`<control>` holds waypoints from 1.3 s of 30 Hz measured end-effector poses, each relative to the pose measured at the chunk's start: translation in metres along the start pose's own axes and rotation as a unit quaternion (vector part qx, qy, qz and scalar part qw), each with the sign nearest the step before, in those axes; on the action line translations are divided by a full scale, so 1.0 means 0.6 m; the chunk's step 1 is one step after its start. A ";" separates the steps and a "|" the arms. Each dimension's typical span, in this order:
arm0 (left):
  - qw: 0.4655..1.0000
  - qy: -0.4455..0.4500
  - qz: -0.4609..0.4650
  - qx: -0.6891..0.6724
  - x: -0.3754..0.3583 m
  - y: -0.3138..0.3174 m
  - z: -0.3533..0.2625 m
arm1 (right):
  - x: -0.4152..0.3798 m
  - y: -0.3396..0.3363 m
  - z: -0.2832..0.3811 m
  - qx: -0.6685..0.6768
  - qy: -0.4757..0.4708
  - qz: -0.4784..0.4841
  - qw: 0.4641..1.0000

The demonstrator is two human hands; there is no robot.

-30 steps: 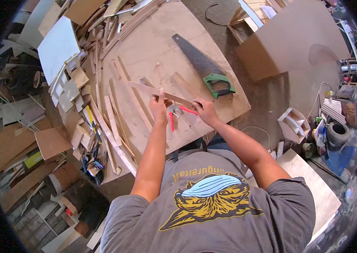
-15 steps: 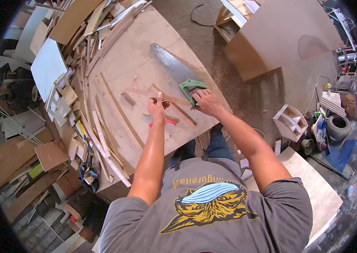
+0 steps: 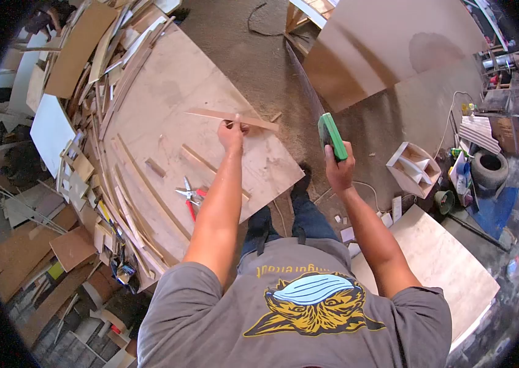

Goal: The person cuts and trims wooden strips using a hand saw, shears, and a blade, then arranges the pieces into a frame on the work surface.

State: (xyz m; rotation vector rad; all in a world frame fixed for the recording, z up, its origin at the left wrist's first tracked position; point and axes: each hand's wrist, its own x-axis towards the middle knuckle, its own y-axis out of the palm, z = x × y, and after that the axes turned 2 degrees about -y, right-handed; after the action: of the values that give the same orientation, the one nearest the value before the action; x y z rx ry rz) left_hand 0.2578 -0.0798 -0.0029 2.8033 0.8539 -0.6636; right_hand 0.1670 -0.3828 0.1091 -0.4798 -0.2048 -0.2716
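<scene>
My left hand (image 3: 233, 136) is closed on a thin wooden strip (image 3: 258, 122), held over the right part of the plywood tabletop (image 3: 180, 80). Off the table's right edge, my right hand (image 3: 340, 163) grips a handsaw (image 3: 332, 136) by its green handle. The saw's blade points away from me and is seen nearly edge-on. Below my left hand lies a narrow wooden stick (image 3: 210, 167), partly hidden by my forearm. Red-handled pliers (image 3: 189, 195) rest open beside that forearm. A short wood block (image 3: 155, 167) sits to the left.
Long wooden strips (image 3: 149, 184) lie along the table's left side, next to a heap of offcuts (image 3: 97, 67). A large brown board (image 3: 388, 55) stands beyond the saw. On the floor at right are a white box (image 3: 414, 168) and a pale board (image 3: 431, 264).
My right hand has moved right with the saw, off the tabletop, and the blade has turned from flat to edge-on. The strip in my left hand is now apart from the saw.
</scene>
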 end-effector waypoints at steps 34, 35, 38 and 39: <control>0.760 0.235 -0.179 0.579 0.048 0.128 0.036 | -0.040 -0.038 0.099 0.024 0.078 0.193 0.978; 0.756 0.240 -0.183 0.581 0.050 0.127 0.040 | -0.042 -0.039 0.099 0.027 0.077 0.193 0.978; 0.745 0.252 -0.195 0.587 0.060 0.127 0.050 | -0.047 -0.039 0.097 0.033 0.076 0.195 0.977; 0.741 0.253 -0.199 0.589 0.061 0.127 0.051 | -0.051 -0.039 0.094 0.034 0.076 0.196 0.977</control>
State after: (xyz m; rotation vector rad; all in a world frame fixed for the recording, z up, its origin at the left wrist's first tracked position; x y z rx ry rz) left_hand 0.3159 -0.1327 -0.0466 4.1198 1.6004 -0.6105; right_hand 0.1239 -0.3691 0.1600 -0.4203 0.0321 0.0850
